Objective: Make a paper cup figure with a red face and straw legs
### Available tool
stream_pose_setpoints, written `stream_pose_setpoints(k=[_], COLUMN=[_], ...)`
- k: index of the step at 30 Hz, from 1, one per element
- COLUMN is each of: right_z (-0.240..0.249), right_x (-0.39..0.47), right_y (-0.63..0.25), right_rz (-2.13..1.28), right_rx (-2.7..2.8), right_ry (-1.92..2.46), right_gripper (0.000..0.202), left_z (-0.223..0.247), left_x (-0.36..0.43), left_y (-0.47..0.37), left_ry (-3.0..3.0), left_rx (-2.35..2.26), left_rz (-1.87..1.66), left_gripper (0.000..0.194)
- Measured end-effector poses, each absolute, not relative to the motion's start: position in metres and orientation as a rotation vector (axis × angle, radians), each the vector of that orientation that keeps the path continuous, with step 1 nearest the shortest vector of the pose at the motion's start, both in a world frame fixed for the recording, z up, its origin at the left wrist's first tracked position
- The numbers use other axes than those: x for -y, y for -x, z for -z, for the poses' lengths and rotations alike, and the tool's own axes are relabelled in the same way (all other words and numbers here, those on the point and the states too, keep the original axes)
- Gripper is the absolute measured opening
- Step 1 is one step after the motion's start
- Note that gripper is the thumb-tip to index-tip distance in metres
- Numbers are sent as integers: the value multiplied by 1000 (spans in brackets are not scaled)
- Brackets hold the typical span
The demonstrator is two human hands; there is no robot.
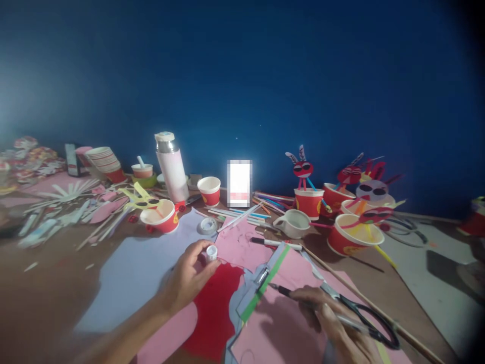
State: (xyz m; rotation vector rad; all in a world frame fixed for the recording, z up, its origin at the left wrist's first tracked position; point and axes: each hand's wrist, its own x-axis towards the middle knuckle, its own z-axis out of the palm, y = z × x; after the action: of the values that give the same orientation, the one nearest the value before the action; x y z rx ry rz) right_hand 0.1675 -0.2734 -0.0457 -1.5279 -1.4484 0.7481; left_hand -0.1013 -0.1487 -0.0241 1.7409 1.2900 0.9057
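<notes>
My left hand [195, 270] holds a small white cap-like container [211, 253] between thumb and fingers, its round end facing up. Below it lie a red sheet [214, 313] and a blue-grey sheet [132, 275]. My right hand [329, 316] is closed around a dark-tipped pen or brush [282, 290], whose tip points left above a green-edged strip [275, 265]. A clear, shiny piece [261, 276] lies on that strip. Black-handled scissors [373, 318] are beside my right hand, partly hidden by it. Pink paper [280, 323] is spread underneath.
Behind stand a white flask [173, 172], a red paper cup [209, 191] and a grey cup [296, 224]. Red cups with paper figures [308, 202] are on the right. A tape roll [207, 226] and a marker [275, 243] lie mid-table. Paper scraps and stacked cups [106, 162] fill the left.
</notes>
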Motion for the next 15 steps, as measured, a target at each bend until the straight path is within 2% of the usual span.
stream_pose_setpoints(k=[10,15], right_z=[35,34], right_x=[271,267], right_y=[-161,-160], right_rz=[-1109,-1092], right_rx=[1237,1247], right_ry=[1328,1277], right_gripper=[31,29], left_z=[34,19], left_x=[149,149], left_y=[103,101], left_ry=[-1786,-1588], left_rx=[-1264,-1221], left_rz=[-892,-935], left_gripper=[31,31])
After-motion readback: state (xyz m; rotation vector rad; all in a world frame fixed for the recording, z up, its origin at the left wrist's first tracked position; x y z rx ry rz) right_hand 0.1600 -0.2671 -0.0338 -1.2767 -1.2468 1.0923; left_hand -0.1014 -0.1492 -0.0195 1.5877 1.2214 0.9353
